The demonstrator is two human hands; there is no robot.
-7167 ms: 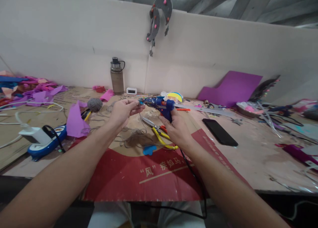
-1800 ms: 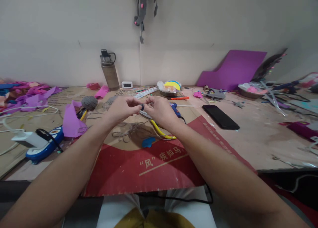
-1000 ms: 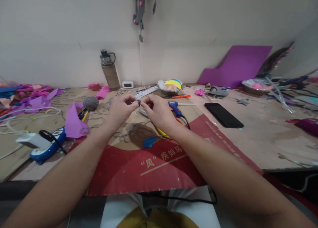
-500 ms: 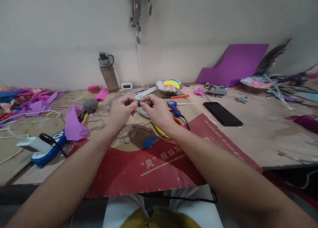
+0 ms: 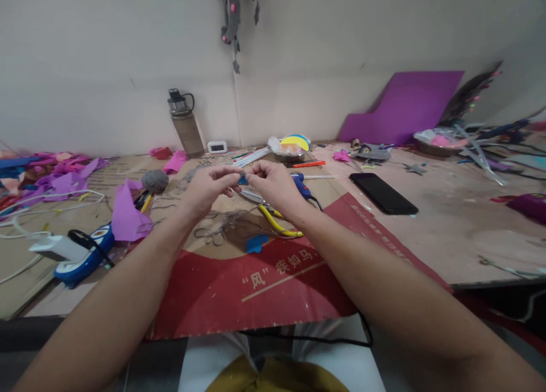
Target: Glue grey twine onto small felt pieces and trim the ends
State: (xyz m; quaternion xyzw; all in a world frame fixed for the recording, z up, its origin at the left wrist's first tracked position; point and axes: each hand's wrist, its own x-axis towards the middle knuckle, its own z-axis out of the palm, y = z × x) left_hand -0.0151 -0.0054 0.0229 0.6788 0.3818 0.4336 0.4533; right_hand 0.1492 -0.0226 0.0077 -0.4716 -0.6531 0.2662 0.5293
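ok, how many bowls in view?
2: one bowl beyond the right hand, near the wall; another bowl farther right, by the purple sheet. More may be hidden.

This looks like a craft workshop, or a craft corner of some larger room. The bench (image 5: pixel 452 247), partly covered with printed red cardboard (image 5: pixel 205 306), carries a blue glue gun (image 5: pixel 302 186), a ball of grey yarn (image 5: pixel 155 181), a yellow-handled tool (image 5: pixel 278 226) and heaped coloured scraps (image 5: pixel 63 178). A purple sheet (image 5: pixel 405 107) leans on the pale wall (image 5: pixel 128 45), where a grey ornament (image 5: pixel 232 19) hangs.
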